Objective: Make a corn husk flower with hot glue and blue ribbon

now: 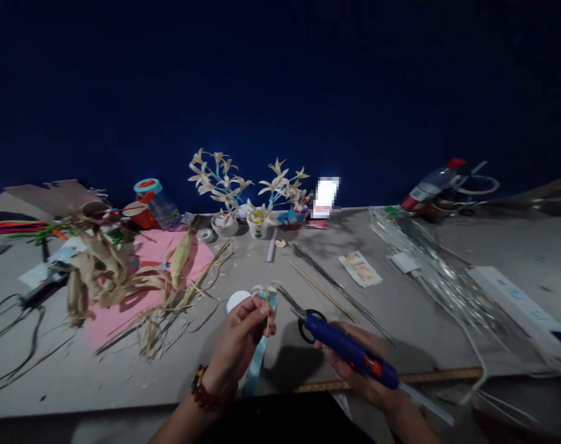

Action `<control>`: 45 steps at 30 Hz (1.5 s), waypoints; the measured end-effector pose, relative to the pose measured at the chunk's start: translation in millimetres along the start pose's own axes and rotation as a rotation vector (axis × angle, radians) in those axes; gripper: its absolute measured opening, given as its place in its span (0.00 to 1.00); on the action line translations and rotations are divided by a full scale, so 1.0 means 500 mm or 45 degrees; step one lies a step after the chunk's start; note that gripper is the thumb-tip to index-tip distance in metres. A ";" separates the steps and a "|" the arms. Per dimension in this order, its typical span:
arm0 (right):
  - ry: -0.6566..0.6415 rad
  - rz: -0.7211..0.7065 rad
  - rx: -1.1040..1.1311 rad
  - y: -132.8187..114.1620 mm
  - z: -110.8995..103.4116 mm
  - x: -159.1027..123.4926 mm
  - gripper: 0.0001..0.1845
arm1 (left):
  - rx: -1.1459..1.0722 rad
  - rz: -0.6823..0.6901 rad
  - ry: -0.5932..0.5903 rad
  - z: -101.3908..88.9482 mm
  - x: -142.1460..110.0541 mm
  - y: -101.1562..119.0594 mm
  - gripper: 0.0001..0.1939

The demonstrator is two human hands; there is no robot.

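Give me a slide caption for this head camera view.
Left hand pinches a blue ribbon; right hand holds a blue glue gun.

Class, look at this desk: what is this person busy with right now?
A person sits at a cluttered table doing craft work. The left hand pinches a small husk flower with a light blue ribbon hanging from it. The right hand holds a blue glue gun, nozzle aimed toward the flower. Dried husks lie on pink paper to the left; finished flower sprigs stand in small cups at the back.
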State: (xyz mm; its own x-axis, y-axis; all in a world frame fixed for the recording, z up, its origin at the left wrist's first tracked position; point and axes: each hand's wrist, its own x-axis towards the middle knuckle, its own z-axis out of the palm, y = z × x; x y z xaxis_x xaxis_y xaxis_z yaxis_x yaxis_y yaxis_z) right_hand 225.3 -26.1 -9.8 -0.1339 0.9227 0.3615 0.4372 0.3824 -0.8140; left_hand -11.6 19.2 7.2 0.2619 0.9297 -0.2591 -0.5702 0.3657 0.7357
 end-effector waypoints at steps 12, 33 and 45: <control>-0.094 0.400 -1.203 0.253 -0.234 0.004 0.18 | 0.055 0.218 0.206 -0.072 0.000 0.051 0.09; -0.364 0.126 -0.736 0.052 0.180 0.146 0.07 | 0.154 0.207 0.255 -0.056 -0.028 0.017 0.10; -0.252 0.226 -0.190 0.024 0.169 0.128 0.03 | 0.093 0.138 0.188 -0.050 -0.022 0.011 0.09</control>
State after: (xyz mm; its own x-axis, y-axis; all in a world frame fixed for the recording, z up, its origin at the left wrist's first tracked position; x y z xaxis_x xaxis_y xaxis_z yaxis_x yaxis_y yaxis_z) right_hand 146.7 41.5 -34.9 -0.2080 0.9717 0.1121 0.5931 0.2164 -0.7755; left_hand -37.3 12.2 -1.4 0.0818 0.9618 -0.2611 -0.5295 0.2639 0.8062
